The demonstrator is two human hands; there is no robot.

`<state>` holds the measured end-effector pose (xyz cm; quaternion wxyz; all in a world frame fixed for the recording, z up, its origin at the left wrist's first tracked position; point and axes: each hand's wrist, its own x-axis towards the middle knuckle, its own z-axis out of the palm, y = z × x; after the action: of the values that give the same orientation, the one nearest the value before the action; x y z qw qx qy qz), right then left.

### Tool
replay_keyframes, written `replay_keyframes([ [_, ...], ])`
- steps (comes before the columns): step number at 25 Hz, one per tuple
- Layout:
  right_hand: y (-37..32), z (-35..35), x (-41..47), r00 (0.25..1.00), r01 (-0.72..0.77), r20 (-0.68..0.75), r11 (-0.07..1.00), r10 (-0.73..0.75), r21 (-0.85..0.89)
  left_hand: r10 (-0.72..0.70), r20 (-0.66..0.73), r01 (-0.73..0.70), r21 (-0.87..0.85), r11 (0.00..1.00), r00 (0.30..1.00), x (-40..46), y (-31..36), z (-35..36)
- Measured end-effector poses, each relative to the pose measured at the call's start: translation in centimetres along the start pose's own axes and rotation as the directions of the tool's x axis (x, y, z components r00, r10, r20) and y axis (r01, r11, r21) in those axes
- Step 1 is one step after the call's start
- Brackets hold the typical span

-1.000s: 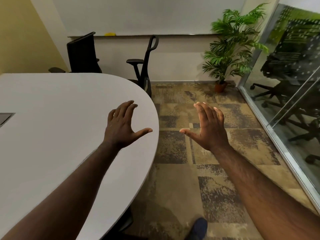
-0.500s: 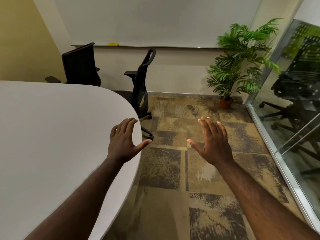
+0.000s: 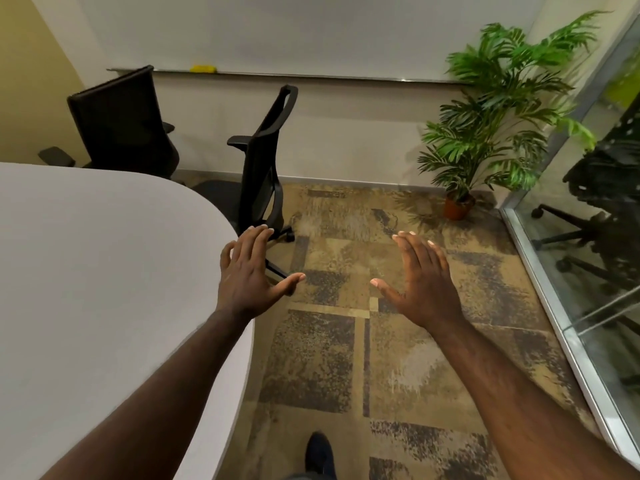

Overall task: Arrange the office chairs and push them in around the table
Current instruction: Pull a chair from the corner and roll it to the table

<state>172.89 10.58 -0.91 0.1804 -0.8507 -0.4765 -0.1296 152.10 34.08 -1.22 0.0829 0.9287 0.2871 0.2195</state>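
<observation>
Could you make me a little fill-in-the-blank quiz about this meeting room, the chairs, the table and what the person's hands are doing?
1. Both the left hand and the right hand are open and hold ____.
2. The number of black chairs at the far end of the white table is ____.
3. The potted plant stands in the corner beside the ____ wall.
4. The yellow object rests on the ledge of the ____.

Missing words: nothing; two; glass; whiteboard
</observation>
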Motion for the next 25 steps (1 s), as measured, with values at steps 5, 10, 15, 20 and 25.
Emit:
replay_keyframes([
  [5, 3.3, 2.9, 7.6, 1.000, -0.015, 0.027, 1.000, 0.014, 0.011, -0.010, 0.019, 0.010, 0.019, 1.000, 1.000, 7.7, -1.4, 3.4],
  [10, 7.2, 5.9, 14.8, 0.998, 0.000, 0.058, 0.999, -0.002, 0.033, -0.040, 0.013, 0.039, 0.036, 0.999, 0.999, 14.4, -2.0, 6.8],
  [15, 12.8, 9.0, 23.0, 0.994, 0.063, 0.082, 0.994, -0.071, 0.088, -0.084, 0.008, 0.083, 0.076, 0.994, 0.996, 21.0, -1.2, 10.7],
  [20, 19.6, 10.2, 31.7, 0.982, 0.138, 0.118, 0.985, -0.150, 0.103, -0.173, -0.040, 0.176, 0.098, 0.980, 0.984, 28.3, 1.5, 13.6],
  [25, 22.7, 11.9, 39.1, 0.972, 0.192, 0.107, 0.972, -0.207, 0.138, -0.214, -0.074, 0.222, 0.136, 0.966, 0.974, 34.9, 2.7, 15.0],
])
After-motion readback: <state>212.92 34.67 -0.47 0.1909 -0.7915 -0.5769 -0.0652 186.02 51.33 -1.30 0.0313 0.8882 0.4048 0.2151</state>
